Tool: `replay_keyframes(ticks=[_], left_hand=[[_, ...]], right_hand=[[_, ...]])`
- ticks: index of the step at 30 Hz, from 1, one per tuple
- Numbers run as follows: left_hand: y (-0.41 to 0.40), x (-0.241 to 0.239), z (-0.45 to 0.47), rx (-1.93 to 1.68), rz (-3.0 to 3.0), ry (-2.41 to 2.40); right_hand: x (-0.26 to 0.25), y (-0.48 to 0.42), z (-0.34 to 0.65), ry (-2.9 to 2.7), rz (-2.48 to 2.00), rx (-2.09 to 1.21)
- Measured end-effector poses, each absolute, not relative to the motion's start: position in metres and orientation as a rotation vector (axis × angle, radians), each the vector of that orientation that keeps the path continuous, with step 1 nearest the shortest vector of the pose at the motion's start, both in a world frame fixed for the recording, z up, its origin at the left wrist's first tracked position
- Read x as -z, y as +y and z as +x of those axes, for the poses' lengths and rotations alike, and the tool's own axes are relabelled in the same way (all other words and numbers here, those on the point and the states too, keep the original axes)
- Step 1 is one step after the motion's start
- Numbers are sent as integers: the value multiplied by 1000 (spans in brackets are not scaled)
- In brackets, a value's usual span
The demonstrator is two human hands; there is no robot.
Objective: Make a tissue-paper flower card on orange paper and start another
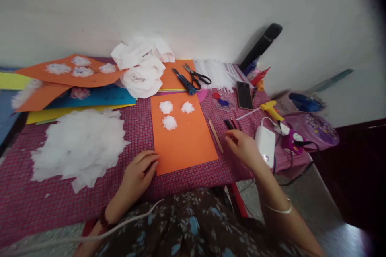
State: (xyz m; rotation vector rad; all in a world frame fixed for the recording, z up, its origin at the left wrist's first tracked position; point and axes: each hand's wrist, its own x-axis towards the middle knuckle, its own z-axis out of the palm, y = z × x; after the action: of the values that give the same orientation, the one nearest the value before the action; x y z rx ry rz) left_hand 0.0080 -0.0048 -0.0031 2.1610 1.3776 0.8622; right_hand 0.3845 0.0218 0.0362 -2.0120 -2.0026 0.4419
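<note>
Floral shirt (181, 225) is nearest. Left hand (140, 172), gripping nothing, touches the orange sheet (185, 144); right hand (243, 149), grip unclear, is beside a pen (228, 124). Three tufts (169, 123) dot the sheet between the hands; its bare near half seems unfinished.

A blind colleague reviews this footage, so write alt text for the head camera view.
A person's left hand is at the left edge of an orange sheet bearing three white tufts; the right hand is near a dark pen-like object. A heap of white pieces lies left on checked cloth; scissors and a cutter lie near the sheet's far edge.
</note>
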Motion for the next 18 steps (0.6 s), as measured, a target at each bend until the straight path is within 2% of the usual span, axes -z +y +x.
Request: replay_keyframes(ticks=[7,11,13,18], left_hand=[[-3,1,10,-818,2213,1324],[-4,0,10,-819,2174,1322],[-5,-1,11,-826,2150,1318],[-3,-1,16,-832,2131,1321]], right_hand=[[-21,44,357,-2281,-2076,-238],[-17,51,365,-2222,-2095,-287],[-17,50,372,-2141,-2027,-476],[-28,47,384,-1543,-1625,-1301]])
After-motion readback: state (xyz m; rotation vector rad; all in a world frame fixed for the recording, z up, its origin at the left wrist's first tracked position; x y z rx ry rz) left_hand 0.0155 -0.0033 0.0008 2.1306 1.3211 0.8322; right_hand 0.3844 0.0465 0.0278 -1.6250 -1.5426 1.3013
